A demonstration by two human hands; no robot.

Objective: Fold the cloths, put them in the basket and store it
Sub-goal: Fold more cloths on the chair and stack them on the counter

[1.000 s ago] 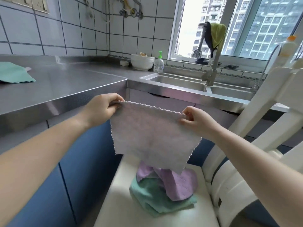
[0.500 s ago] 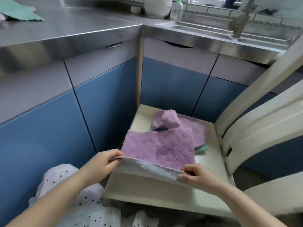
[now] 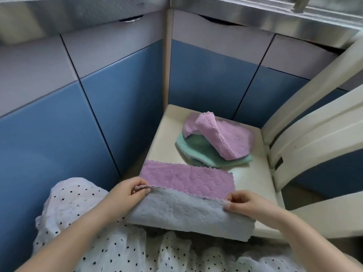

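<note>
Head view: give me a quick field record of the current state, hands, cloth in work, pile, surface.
left hand: pinches cloth's left corner
right hand: pinches cloth's right corner
cloth in work: purple face, grey underside, near edge folded over on chair seat
pile: crumpled purple cloth on green cloth, rear of seat
basket: not in view

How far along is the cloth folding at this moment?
Early. In hand: both hands, left and right, pinch the near edge of a purple-and-grey cloth being folded on the chair seat. Left: the crumpled purple cloth and green cloth behind it. No basket in view.
</note>
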